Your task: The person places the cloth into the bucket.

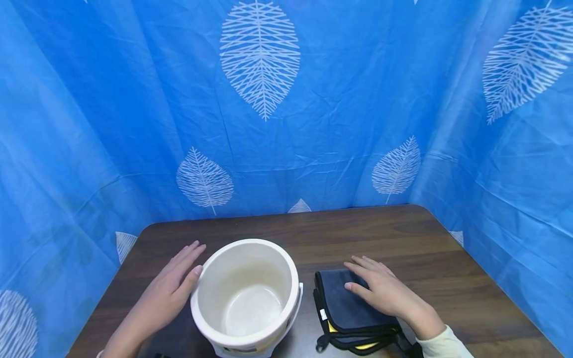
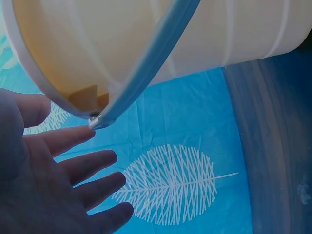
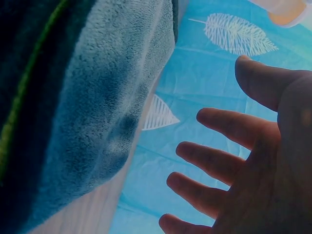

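Note:
A white bucket [image 1: 243, 293] stands upright on the table with its mouth facing up and nothing visible inside. Its handle [image 2: 151, 63] hangs down along the side. Beside the rim on the left is my left hand [image 1: 167, 293], fingers straight and thumb close to the bucket; whether it touches cannot be told. To the right lies a folded dark grey cloth [image 1: 340, 303] with black edging and some yellow showing. Over this cloth my right hand [image 1: 387, 291] is spread with extended fingers, gripping nothing; in the right wrist view a gap shows between fingers and cloth.
The dark wood table [image 1: 358, 228] has rounded far corners. Blue curtains [image 1: 331, 99] with white leaf prints surround it at the back and both sides. A black cord with a small toggle [image 1: 321, 343] lies at the cloth's near edge.

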Tool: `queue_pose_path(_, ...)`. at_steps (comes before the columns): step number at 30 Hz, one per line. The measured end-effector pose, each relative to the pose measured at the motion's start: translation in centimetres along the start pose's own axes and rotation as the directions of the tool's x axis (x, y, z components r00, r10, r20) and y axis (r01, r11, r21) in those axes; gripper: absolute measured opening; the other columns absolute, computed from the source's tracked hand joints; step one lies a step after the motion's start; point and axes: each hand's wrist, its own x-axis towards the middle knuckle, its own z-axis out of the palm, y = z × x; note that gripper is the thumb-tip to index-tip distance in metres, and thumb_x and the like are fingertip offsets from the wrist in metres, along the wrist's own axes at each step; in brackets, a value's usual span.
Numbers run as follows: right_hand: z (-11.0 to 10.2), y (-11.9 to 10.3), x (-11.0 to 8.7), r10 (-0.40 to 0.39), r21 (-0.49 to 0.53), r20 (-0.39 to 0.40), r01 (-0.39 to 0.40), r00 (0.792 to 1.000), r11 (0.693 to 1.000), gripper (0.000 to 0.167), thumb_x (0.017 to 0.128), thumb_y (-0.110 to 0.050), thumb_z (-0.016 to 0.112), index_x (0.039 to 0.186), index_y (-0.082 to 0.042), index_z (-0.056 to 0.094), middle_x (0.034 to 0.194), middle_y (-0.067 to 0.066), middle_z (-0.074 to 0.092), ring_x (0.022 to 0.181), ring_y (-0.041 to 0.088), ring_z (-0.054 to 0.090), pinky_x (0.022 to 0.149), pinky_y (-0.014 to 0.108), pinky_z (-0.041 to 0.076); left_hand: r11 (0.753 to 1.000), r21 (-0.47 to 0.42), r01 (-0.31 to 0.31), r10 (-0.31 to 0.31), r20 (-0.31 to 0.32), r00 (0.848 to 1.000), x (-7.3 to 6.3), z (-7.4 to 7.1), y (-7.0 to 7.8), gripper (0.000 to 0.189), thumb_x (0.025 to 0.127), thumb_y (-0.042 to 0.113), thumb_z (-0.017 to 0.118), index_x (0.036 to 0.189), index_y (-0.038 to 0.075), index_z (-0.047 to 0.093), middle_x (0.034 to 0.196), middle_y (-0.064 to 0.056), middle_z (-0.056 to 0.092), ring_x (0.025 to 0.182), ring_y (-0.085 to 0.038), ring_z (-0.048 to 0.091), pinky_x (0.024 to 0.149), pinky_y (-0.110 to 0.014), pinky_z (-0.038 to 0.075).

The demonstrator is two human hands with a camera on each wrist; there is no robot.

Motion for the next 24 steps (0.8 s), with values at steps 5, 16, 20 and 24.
queue_pose_path(5, 0.1, 0.4, -0.1, -0.002, 0.008, -0.011, 0.002, 1.0, 1.0, 0.052, 0.1, -0.035, 0.065, 0.142, -0.005, 0.059, 0.148, 0.023, 0.05, 0.139, 0.048, 0.039, 0.109, 0.073, 0.027, 1.0, -0.014, 0.019, -0.018, 0.01, 1.0, 0.0, 0.2, 0.0, 0.058, 0.109, 0.043, 0.043, 0.153, 0.005, 0.043, 0.159, -0.024, 0.034, 0.147, -0.049, 0.024, 0.11, -0.074, 0.024)
queue_pose_path(16, 0.6, 0.9, -0.4, -0.007, 0.024, 0.003, 0.007, 1.0, 1.0, 0.056, 0.099, -0.041, 0.065, 0.142, -0.006, 0.059, 0.149, 0.023, 0.049, 0.139, 0.048, 0.04, 0.108, 0.071, 0.03, 0.998, -0.038, 0.053, -0.052, 0.032, 0.998, 0.0, 0.4, 0.0, 0.061, 0.108, 0.046, 0.042, 0.154, 0.006, 0.042, 0.16, -0.023, 0.033, 0.148, -0.048, 0.023, 0.11, -0.074, 0.023)
queue_pose_path(20, 0.8, 1.0, -0.4, 0.005, 0.023, 0.004, -0.005, 1.0, 1.0, 0.054, 0.099, -0.037, 0.067, 0.142, -0.005, 0.059, 0.15, 0.024, 0.048, 0.139, 0.049, 0.04, 0.108, 0.072, 0.03, 0.998, -0.046, 0.05, -0.048, 0.032, 0.998, 0.0, 0.5, -0.1, 0.06, 0.108, 0.045, 0.042, 0.154, 0.006, 0.042, 0.16, -0.023, 0.034, 0.148, -0.048, 0.023, 0.109, -0.074, 0.024)
queue_pose_path(24, 0.9, 1.1, -0.4, 0.014, 0.024, 0.003, -0.014, 1.0, 1.0, 0.056, 0.098, -0.037, 0.068, 0.142, -0.006, 0.059, 0.149, 0.023, 0.049, 0.139, 0.049, 0.04, 0.108, 0.072, 0.031, 0.997, -0.052, 0.051, -0.049, 0.035, 0.998, 0.0, 0.6, -0.1, 0.06, 0.109, 0.045, 0.042, 0.155, 0.006, 0.042, 0.16, -0.023, 0.033, 0.148, -0.048, 0.023, 0.109, -0.074, 0.024)
